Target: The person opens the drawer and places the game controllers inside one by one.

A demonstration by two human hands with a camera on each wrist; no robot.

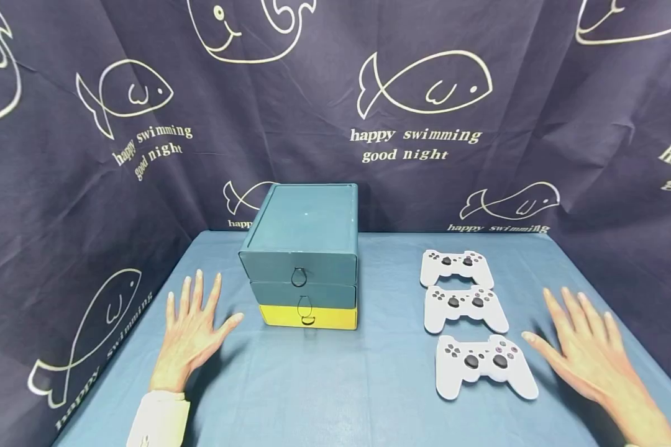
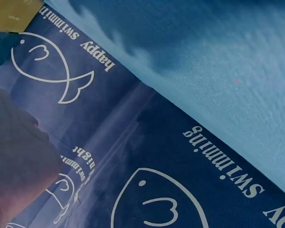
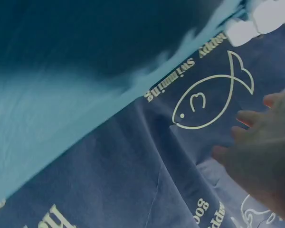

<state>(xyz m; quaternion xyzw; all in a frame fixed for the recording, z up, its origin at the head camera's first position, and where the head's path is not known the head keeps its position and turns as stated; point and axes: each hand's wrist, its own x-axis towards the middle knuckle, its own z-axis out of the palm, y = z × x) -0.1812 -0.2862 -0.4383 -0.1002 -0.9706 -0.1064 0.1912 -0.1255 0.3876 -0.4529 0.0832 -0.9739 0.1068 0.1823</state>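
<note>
Clearly the right hand (image 1: 588, 352), its fingers (image 1: 575, 313) splayed and empty, is nearer the closest white controller (image 1: 485, 367), lying crosswise on the bench (image 1: 369, 388) just left of them. Beyond, the left hand (image 1: 192, 332), likewise spread, is near the stacked drawers (image 1: 304, 254)

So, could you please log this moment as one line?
left hand: spread, near drawer unit | right hand: spread, near three white controllers | held: nothing

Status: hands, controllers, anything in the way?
Left hand spread, empty, beside drawer unit; right hand likewise, beside front controller. Three white controllers in a row, untouched. Nothing visible between right hand and front controller.
</note>
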